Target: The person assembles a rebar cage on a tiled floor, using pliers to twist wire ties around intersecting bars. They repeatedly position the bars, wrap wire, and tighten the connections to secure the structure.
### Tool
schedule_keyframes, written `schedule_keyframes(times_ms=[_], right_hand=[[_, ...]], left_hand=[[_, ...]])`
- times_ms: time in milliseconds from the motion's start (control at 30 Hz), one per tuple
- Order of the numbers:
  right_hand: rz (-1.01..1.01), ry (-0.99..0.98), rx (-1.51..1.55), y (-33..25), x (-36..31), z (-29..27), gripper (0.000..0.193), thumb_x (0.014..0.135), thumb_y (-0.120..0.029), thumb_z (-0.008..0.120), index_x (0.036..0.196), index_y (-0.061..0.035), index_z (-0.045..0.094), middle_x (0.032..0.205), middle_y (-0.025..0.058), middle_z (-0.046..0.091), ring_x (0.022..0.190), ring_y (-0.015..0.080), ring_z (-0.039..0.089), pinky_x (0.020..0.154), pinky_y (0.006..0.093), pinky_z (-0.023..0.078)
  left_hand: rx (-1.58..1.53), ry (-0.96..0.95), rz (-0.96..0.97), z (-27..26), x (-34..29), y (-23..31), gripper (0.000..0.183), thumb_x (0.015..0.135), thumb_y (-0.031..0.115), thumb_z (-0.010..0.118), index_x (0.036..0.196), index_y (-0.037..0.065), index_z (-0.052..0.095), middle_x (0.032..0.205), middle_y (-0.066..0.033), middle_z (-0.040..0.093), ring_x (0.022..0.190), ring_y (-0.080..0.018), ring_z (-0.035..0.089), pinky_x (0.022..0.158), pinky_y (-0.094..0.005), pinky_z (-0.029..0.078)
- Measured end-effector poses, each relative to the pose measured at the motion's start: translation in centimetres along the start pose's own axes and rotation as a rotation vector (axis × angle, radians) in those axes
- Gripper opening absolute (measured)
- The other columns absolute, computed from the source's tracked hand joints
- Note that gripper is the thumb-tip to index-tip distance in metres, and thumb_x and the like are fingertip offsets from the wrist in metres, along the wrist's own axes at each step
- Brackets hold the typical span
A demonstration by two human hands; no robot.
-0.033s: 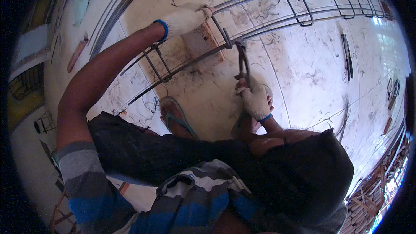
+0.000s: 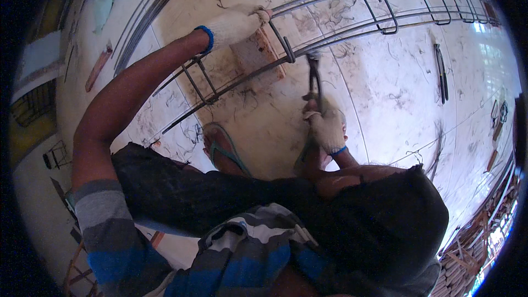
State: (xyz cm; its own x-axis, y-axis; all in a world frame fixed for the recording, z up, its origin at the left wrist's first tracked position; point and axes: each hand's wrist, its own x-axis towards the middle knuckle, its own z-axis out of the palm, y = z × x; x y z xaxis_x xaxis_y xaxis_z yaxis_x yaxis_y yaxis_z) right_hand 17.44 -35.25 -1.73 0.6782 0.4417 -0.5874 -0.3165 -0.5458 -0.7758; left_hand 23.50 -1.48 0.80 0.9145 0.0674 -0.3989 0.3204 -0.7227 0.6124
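A long cage of steel rebar (image 2: 341, 36) with square stirrups (image 2: 289, 49) stretches across the floor from middle left to upper right. My left hand (image 2: 236, 27), in a white knit glove with a blue cuff, is closed around its far bar beside a stirrup. My right hand (image 2: 327, 127), gloved the same way, grips the handles of dark end-cutting pincers (image 2: 314, 74). The jaws of the pincers point away from me, just on my side of the near bar and apart from the stirrup corner. Beneath the cage lies a reddish-brown block (image 2: 258, 55).
Several loose steel rods (image 2: 151, 11) lie at upper left, near a brick-coloured piece (image 2: 99, 69). A long-handled dark tool (image 2: 441, 74) rests to the right. Bits of wire litter the pale tiled floor (image 2: 379, 115). My sandalled foot (image 2: 224, 151) stands near the cage.
The pincers' jaws have moved slightly right and toward me, off the stirrup corner at the near bar. My right hand has shifted with them; my left hand keeps its place.
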Motion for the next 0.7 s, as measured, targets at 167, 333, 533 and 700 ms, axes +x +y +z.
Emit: schedule_keyframes(times_ms=[167, 333, 533, 700], right_hand=[[-0.036, 0.213, -0.067, 3.0, 2.0, -5.4, 0.034, 0.091, -0.011, 0.066, 0.124, -0.0016, 0.069, 0.095, 0.018, 0.074, 0.081, 0.0259, 0.072, 0.077, 0.0386, 0.057], [-0.147, 0.376, -0.58, 5.8, 3.7, -9.3, 0.051, 0.086, -0.02, 0.079, 0.134, -0.006, 0.066, 0.121, 0.0217, 0.07, 0.108, 0.0384, 0.071, 0.092, 0.0449, 0.057], [-0.577, 0.835, -0.466, -0.6, 8.8, -12.6, 0.057, 0.093, -0.034, 0.076, 0.137, 0.0, 0.059, 0.121, 0.0256, 0.066, 0.115, 0.0421, 0.065, 0.096, 0.0487, 0.053], [-0.419, 0.94, -0.004, -1.6, 18.5, -18.7, 0.057, 0.101, -0.047, 0.062, 0.13, 0.0019, 0.064, 0.1, 0.0211, 0.071, 0.095, 0.0372, 0.07, 0.083, 0.0446, 0.056]], left_hand=[[0.067, -0.136, -0.134, -1.4, 0.8, 1.7, 0.065, 0.109, 0.057, 0.043, 0.148, 0.007, 0.056, 0.143, -0.0176, 0.065, 0.136, -0.0307, 0.058, 0.115, -0.0381, 0.042], [0.061, -0.195, -0.21, -1.6, 0.6, 2.2, 0.072, 0.108, 0.064, 0.037, 0.153, 0.011, 0.052, 0.147, -0.0205, 0.061, 0.141, -0.0364, 0.053, 0.118, -0.0397, 0.039], [0.15, -0.183, -0.27, -2.2, -0.4, 5.3, 0.073, 0.107, 0.066, 0.034, 0.149, 0.01, 0.055, 0.141, -0.025, 0.063, 0.135, -0.0396, 0.057, 0.112, -0.0429, 0.043], [0.208, -0.208, -0.176, -0.5, 2.3, -1.3, 0.076, 0.107, 0.067, 0.029, 0.138, 0.006, 0.062, 0.131, -0.0296, 0.067, 0.128, -0.0451, 0.06, 0.108, -0.0488, 0.046]])
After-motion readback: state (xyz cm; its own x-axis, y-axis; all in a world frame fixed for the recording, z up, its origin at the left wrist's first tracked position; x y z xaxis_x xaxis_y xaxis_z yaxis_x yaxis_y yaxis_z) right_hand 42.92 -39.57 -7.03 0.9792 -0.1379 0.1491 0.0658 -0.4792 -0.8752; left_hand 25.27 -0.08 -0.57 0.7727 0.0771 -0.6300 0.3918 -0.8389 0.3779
